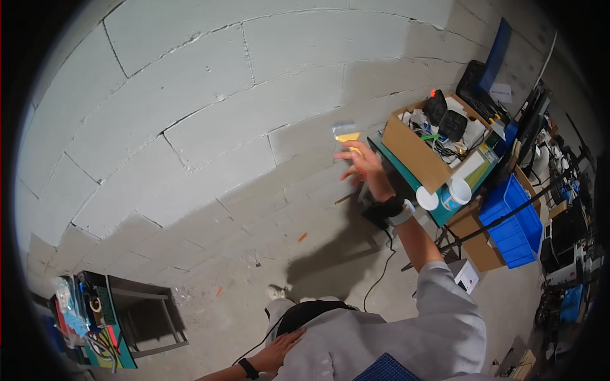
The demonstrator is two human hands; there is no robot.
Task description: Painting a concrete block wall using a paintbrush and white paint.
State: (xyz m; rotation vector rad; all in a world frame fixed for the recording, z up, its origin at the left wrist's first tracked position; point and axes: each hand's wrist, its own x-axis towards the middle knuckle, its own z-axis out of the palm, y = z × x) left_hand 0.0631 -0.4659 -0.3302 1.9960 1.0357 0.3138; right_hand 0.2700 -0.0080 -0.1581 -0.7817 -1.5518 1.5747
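Observation:
My right hand (365, 168) is raised at the wall, its fingers closed round a flat, yellow-handled paintbrush (347, 136). The brush's pale head is blurred and is up against the block wall (210, 95); whether it touches cannot be told. Whitish coating covers the upper blocks, while a lower band and some patches look greyer. My left hand (277, 352) lies flat against my grey top near the waist, fingers stretched out, holding nothing. Below my right wrist, a white tub (455, 193) stands beside a round white lid (426, 198) on a green-topped table (406, 171).
A cardboard box (416, 152) of cables and gear sits on that table. A blue crate (513, 222) stands to its right, crossed by a dark pole. A black cable (381, 273) runs over the floor. At lower left is a cluttered green table (127, 355).

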